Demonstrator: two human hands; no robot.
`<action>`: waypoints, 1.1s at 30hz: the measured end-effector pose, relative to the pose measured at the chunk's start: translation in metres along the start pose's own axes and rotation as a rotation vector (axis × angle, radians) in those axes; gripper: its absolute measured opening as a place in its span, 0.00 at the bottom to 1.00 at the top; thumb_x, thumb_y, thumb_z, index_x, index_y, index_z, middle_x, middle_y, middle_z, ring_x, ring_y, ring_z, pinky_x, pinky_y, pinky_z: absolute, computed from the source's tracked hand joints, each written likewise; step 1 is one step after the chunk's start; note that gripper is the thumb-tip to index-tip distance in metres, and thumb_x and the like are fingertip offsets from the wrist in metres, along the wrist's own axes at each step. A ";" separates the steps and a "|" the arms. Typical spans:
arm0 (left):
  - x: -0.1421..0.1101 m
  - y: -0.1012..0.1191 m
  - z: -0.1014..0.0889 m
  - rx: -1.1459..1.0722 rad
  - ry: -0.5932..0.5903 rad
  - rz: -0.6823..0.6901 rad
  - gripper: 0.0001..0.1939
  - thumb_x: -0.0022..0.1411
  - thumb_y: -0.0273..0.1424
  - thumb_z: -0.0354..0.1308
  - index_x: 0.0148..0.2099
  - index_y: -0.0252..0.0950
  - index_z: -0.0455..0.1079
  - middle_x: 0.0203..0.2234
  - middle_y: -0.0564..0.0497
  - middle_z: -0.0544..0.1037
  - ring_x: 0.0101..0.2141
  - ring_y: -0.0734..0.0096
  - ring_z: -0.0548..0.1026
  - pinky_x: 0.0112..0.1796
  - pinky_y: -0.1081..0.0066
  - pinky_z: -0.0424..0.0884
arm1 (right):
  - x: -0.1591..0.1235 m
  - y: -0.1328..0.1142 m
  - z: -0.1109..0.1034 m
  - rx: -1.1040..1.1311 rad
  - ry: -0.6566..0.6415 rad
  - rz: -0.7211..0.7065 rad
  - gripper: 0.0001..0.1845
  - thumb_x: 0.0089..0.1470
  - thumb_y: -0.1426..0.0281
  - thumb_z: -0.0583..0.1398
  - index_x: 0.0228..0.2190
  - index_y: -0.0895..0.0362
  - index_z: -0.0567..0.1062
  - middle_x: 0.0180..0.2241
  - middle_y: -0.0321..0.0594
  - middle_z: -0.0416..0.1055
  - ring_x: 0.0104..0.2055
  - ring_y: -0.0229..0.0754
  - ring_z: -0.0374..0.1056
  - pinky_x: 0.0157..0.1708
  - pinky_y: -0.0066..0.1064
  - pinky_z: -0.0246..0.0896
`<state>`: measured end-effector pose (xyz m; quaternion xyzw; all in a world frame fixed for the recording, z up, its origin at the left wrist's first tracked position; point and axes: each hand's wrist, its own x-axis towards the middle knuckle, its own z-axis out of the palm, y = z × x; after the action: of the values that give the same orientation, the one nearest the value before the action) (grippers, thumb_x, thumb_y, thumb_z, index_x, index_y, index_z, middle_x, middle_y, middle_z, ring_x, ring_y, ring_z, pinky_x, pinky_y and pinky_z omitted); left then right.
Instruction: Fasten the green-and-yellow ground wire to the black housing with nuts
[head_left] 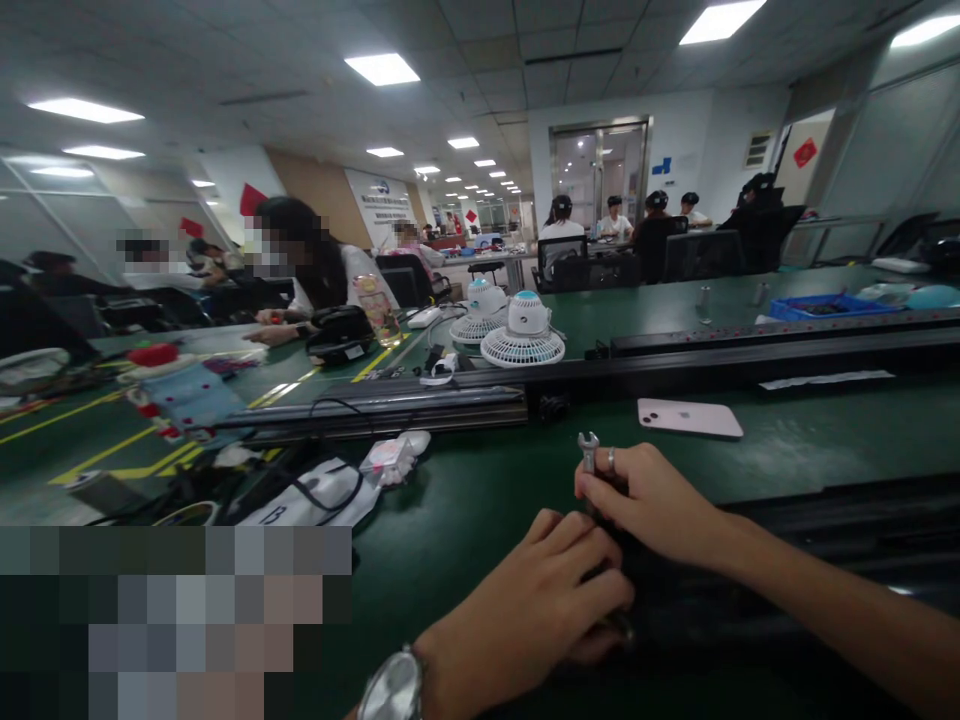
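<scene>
Between the thumb and fingers of my right hand (652, 500) is a small metal wrench (589, 455), its open-jawed end pointing up. My left hand (559, 590), with a watch (394, 690) on the wrist, is just below and to the left, close against the right one. Its fingers are curled closed, and whatever is inside them is hidden. Both hands are over the left end of a dark rail-like part (847, 550) on the green table (450, 520). A pink phone (690, 418) lies just beyond my right hand.
Long black rails (750, 352) cross the table behind the phone. Two white fans (523, 330) stand beyond them, with a blue tray (832, 306) at far right. A white bag (322, 492) with cables lies to the left. A co-worker (307, 260) sits across at left.
</scene>
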<state>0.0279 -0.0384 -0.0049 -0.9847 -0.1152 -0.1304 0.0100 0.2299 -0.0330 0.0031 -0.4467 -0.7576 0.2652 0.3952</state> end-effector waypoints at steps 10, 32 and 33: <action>0.004 -0.003 0.008 -0.075 0.009 -0.069 0.20 0.64 0.48 0.61 0.41 0.37 0.64 0.43 0.48 0.73 0.44 0.62 0.67 0.44 0.63 0.60 | -0.002 0.002 -0.006 -0.030 0.075 0.029 0.10 0.63 0.73 0.56 0.31 0.59 0.76 0.22 0.32 0.72 0.21 0.34 0.67 0.26 0.27 0.59; 0.000 -0.002 0.012 -0.162 0.071 -0.193 0.20 0.57 0.29 0.66 0.47 0.37 0.58 0.45 0.48 0.68 0.44 0.61 0.62 0.43 0.61 0.60 | -0.009 -0.001 -0.009 -0.189 0.104 -0.076 0.12 0.62 0.75 0.55 0.28 0.58 0.74 0.22 0.32 0.71 0.24 0.34 0.67 0.29 0.27 0.56; -0.002 -0.003 0.010 -0.175 0.074 -0.208 0.20 0.58 0.27 0.65 0.47 0.37 0.58 0.45 0.48 0.67 0.44 0.61 0.62 0.44 0.61 0.60 | -0.010 -0.001 -0.009 -0.191 0.088 -0.084 0.11 0.62 0.75 0.55 0.28 0.58 0.74 0.22 0.32 0.70 0.24 0.34 0.67 0.28 0.28 0.55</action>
<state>0.0281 -0.0357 -0.0154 -0.9590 -0.2045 -0.1766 -0.0851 0.2396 -0.0416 0.0053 -0.4615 -0.7794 0.1549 0.3945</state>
